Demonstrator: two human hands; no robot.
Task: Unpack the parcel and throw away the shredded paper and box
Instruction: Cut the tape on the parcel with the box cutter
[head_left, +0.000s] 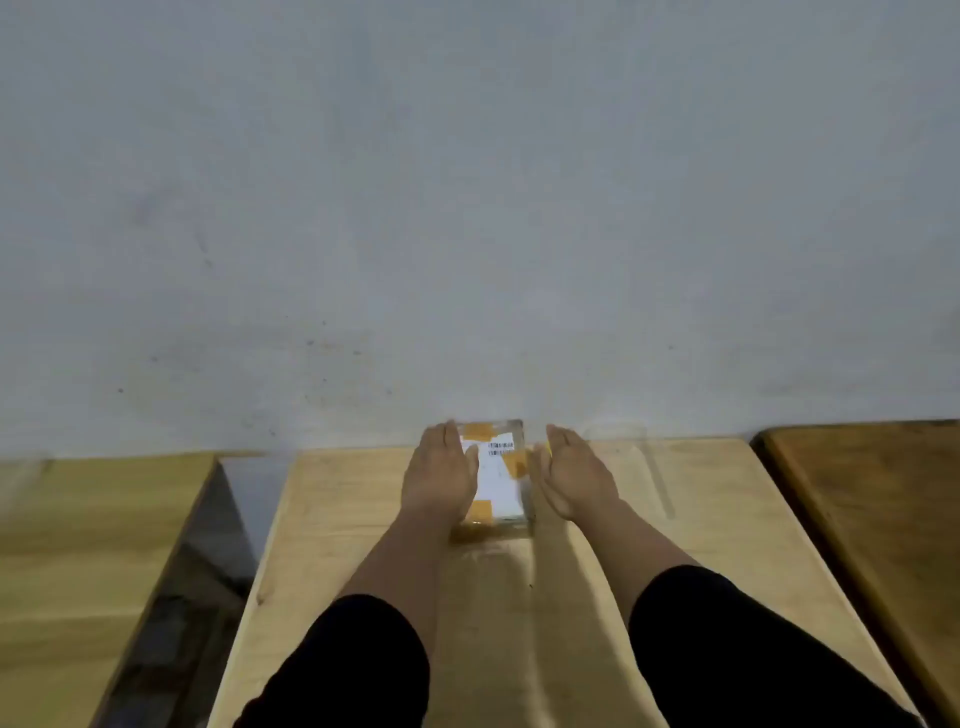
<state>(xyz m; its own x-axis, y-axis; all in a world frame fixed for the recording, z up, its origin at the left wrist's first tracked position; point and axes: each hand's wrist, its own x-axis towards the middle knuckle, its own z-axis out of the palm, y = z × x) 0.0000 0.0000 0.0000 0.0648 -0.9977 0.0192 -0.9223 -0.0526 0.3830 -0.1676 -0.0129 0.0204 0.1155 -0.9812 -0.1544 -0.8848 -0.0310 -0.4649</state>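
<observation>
A small cardboard parcel with a white barcode label and tape lies on the light wooden table, close to the wall. My left hand lies flat against the parcel's left side, fingers extended, covering part of its top. My right hand is open beside the parcel's right side, palm turned inward; the blur hides whether it touches. The parcel looks sealed, and no shredded paper is visible.
A grey wall rises right behind the table. Another light wooden table stands to the left across a dark gap. A darker wooden table stands to the right.
</observation>
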